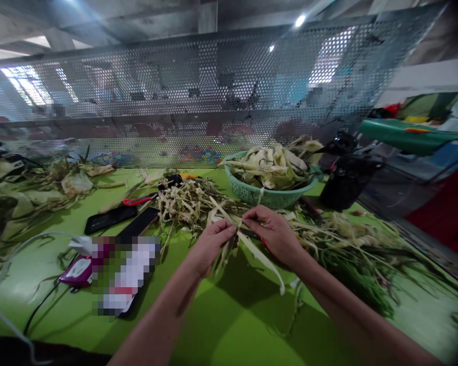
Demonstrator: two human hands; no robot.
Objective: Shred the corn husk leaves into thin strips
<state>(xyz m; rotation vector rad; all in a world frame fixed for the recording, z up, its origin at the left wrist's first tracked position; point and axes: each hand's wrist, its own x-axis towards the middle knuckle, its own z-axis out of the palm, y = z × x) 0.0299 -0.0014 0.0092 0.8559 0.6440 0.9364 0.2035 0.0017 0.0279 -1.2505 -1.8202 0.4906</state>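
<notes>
My left hand and my right hand meet over the green table, both closed in a pinch on a bundle of pale dried leaf strips. One long strip hangs down from the hands toward me. Just behind the hands lies a heap of shredded husk pieces. To the right of my right hand spreads a pile of green stalks and dry leaves.
A teal plastic basket full of pale husks stands behind the hands. Two dark phones and red-handled scissors lie at the left. A black object stands right of the basket. A perforated metal screen closes the far edge.
</notes>
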